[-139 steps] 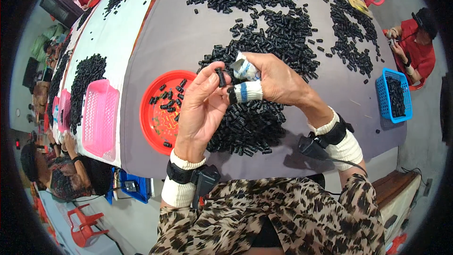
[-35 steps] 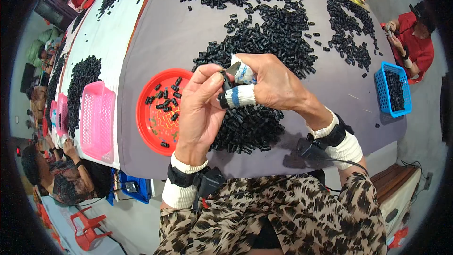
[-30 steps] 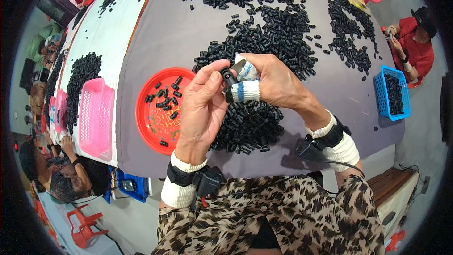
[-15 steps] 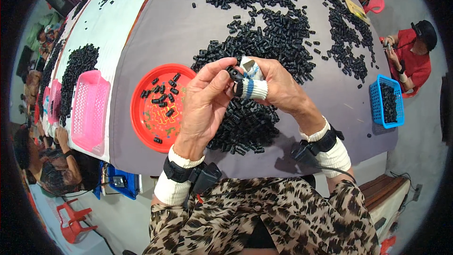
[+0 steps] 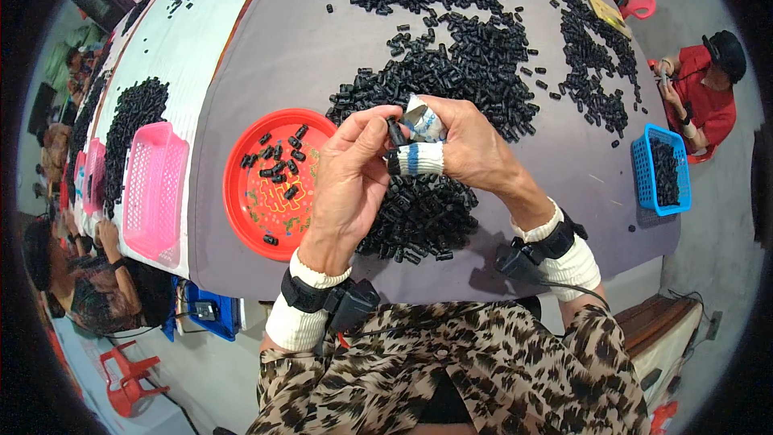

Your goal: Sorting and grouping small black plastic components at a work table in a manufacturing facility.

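Observation:
Between the thumb and fingers of my left hand (image 5: 346,165) is a small black plastic cylinder (image 5: 395,130), held upright over the table. My right hand (image 5: 475,141) is closed close against it, with white, blue-striped fabric covers (image 5: 421,159) on its fingers. A pale wrapping with blue marks and a greyish flat face (image 5: 419,118) shows at its thumb; whether this is a small blade I cannot tell. Beneath both hands spreads a heap of like black cylinders (image 5: 427,217). Left of my left hand sits a round red tray (image 5: 241,217) with several cylinders in it.
More black cylinders (image 5: 451,56) cover the grey tablecloth (image 5: 258,56) ahead. A blue basket (image 5: 662,208) stands at the right edge, a pink basket (image 5: 153,193) at the left. A person in red (image 5: 700,101) sits on the right; others work along the left.
The cylinder in my left hand has turned more upright. My right fingers have shifted slightly against it, and the greyish flat face has tilted. The tray and heaps look unchanged.

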The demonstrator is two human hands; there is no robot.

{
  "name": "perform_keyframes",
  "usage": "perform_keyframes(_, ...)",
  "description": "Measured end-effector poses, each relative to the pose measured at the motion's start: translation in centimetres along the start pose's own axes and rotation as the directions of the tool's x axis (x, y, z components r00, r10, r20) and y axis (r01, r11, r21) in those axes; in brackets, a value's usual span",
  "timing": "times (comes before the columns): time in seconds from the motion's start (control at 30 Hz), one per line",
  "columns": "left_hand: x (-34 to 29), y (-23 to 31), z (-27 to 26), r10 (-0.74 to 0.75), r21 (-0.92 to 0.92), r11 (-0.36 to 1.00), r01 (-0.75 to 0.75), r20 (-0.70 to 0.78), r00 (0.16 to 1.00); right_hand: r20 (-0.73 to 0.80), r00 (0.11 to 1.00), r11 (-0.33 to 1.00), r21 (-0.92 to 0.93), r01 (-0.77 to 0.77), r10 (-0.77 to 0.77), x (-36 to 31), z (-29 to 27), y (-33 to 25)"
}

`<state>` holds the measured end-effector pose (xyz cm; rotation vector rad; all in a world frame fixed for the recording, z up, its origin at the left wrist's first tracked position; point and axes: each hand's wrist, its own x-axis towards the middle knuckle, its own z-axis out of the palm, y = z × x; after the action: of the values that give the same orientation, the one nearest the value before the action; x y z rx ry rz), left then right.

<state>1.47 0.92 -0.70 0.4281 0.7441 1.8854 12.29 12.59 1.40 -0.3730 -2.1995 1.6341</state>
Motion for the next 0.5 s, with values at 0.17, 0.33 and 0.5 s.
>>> perform_keyframes(0.17,-0.38,0.25,0.57,-0.033,0.038,0.999,0.034,-0.022,0.999,-0.011,1.0,1.0,-0.004,-0.02,0.02,-0.05,-0.18,0.06)
perform_keyframes(0.33,-0.41,0.58,0.51,-0.049,0.129,0.99,0.057,-0.06,0.997,-0.008,1.0,1.0,-0.001,0.009,-0.009,-0.19,-0.14,0.01)
perform_keyframes(0.5,-0.46,0.5,0.22,-0.037,0.074,0.997,0.039,-0.028,0.999,-0.025,0.999,0.998,0.055,-0.043,0.045,0.1,-0.05,0.57)
